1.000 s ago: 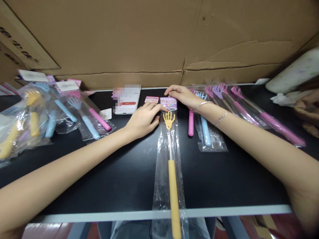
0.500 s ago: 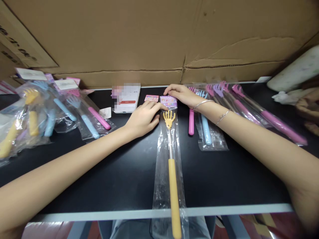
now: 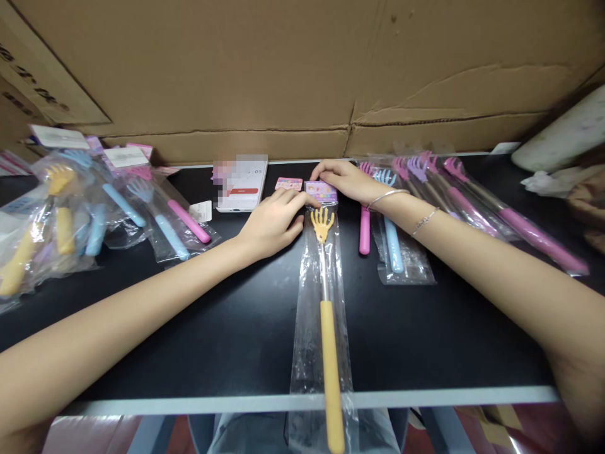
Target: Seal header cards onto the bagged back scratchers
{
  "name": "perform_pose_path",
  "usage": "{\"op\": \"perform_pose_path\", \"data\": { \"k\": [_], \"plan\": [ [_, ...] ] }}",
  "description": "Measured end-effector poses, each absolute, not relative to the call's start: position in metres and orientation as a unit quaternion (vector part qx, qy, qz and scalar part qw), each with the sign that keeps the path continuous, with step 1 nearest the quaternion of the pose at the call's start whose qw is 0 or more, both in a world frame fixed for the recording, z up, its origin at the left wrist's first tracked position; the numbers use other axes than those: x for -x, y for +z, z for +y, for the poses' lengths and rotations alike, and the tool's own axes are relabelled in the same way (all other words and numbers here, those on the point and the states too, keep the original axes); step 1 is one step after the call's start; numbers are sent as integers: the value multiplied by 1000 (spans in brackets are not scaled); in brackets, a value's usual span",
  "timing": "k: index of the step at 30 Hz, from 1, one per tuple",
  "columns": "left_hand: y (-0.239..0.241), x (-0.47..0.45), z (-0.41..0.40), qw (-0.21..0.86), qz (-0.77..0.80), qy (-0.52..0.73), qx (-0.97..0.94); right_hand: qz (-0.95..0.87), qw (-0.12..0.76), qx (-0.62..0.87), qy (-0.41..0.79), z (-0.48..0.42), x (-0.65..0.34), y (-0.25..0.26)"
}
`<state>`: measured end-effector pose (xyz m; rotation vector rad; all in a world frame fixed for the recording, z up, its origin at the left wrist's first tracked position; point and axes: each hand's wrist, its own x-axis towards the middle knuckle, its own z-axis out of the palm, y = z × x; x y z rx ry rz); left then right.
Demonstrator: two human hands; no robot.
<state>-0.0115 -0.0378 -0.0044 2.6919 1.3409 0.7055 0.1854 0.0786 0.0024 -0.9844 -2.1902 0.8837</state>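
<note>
A yellow back scratcher (image 3: pixel 333 372) with a hand-shaped head lies in a clear plastic sleeve (image 3: pixel 307 328), its handle end jutting over the table's front edge. At the top of the sleeve is a purple printed card (image 3: pixel 321 191). My left hand (image 3: pixel 274 222) rests flat on the table, fingers loosely stretched, index fingertip touching the sleeve just below the card. On the card's far right side, my right hand (image 3: pixel 344 180) lies palm down with its fingers slightly bent and touching the card's edge. A small pink card (image 3: pixel 288 184) sits beside the purple one.
Bagged back scratchers pile up at left (image 3: pixel 61 233); more lie at right, including a pink one (image 3: pixel 534 236) and a blue one (image 3: pixel 392 246). A phone (image 3: pixel 243 186) lies behind my left hand. A cardboard wall (image 3: pixel 227 69) closes off the back of the black table (image 3: pixel 198 353).
</note>
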Motion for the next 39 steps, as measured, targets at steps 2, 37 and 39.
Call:
{"op": "perform_pose_path", "data": {
  "k": [2, 37, 39],
  "plan": [
    [-5, 12, -38, 25, 431, 235, -871, -820, 290, 366, 333, 79, -185, 2],
    [-5, 12, -37, 18, 430, 231, -873, -825, 294, 360, 322, 81, -185, 2],
    [-5, 12, -37, 16, 429, 231, -873, -828, 292, 362, 312, 80, -185, 2]
  ]
}}
